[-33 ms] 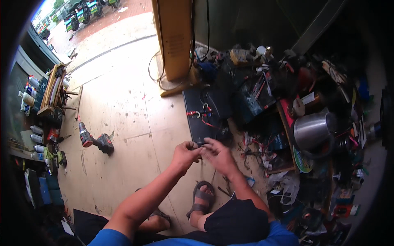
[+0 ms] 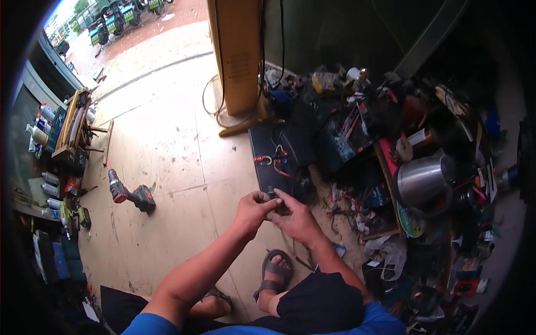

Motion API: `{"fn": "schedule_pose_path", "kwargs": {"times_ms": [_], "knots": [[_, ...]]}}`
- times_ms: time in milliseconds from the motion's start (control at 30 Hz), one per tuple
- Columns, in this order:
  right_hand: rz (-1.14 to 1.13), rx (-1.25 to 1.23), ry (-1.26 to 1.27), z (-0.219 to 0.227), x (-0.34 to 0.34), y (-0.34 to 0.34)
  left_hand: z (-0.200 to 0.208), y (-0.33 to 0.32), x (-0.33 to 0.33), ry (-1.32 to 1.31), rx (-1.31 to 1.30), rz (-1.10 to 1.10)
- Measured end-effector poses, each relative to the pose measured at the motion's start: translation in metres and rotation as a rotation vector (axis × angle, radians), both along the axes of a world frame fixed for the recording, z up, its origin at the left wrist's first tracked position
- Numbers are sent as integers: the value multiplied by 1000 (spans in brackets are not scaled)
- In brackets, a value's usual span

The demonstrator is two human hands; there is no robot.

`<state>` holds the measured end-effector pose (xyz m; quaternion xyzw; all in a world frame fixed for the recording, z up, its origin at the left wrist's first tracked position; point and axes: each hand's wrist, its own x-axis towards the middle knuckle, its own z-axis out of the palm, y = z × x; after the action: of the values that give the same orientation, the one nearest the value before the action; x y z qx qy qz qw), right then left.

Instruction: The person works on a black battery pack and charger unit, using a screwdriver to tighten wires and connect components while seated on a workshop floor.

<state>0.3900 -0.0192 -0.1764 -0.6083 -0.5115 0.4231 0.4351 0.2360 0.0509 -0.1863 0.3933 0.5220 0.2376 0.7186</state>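
Note:
Both hands meet in front of me, above the floor. My left hand (image 2: 253, 212) is closed in a pinch, its thumb and fingertips together with a small dark piece (image 2: 272, 195) showing at the tips. My right hand (image 2: 296, 219) closes on the same spot from the other side, thumb against the left thumb and forefinger stretched along the piece. Its kind is too small to make out. Just beyond the fingers lies a flat black case (image 2: 268, 174), with red and black wires (image 2: 279, 159) and a metal hook on top.
A cordless drill (image 2: 134, 192) lies on the tiled floor (image 2: 167, 240) to the left. Beyond the case stands a yellow post (image 2: 237, 67) with a cable. At right, a steel kettle (image 2: 425, 180) sits amid piled tools and parts. A green power tool (image 2: 72, 215) is by the left shelf.
My right hand's fingers, lifted and partly spread before, have come down and closed around the small piece against the left fingertips. The left hand has barely moved.

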Motion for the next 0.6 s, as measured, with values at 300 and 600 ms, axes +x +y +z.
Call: {"fn": "schedule_pose_path", "kwargs": {"times_ms": [300,600], "knots": [[-66,309,-487,107,33,32,97,14,2,-344,67,-119],[-362,334,-749,187,153,169,154,-4,-154,428,387,-762]]}}
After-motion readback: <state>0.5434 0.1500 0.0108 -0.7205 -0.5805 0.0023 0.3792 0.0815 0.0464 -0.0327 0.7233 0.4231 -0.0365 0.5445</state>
